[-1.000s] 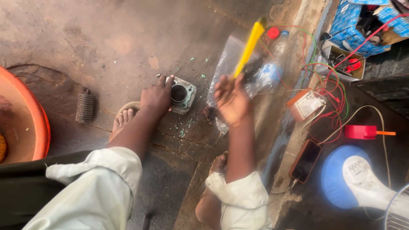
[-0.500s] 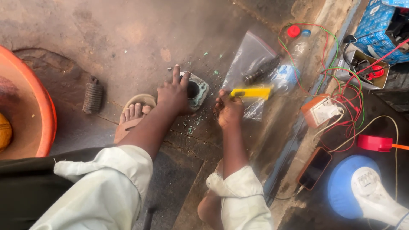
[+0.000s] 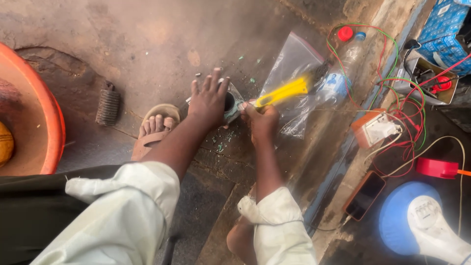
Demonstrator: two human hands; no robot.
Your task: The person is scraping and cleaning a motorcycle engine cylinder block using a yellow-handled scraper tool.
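Swung the yellow knife down onto the metal cylinder, right hand gripping it, left hand spread flat on top, green scrapings already scattered, still mid-scrape.

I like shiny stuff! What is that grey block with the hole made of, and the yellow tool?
The grey block under the left hand looks like cast metal, dull and grimy, with a dark round hole. The yellow tool in the right hand seems to have a smooth, bright plastic handle; its tip is hidden.
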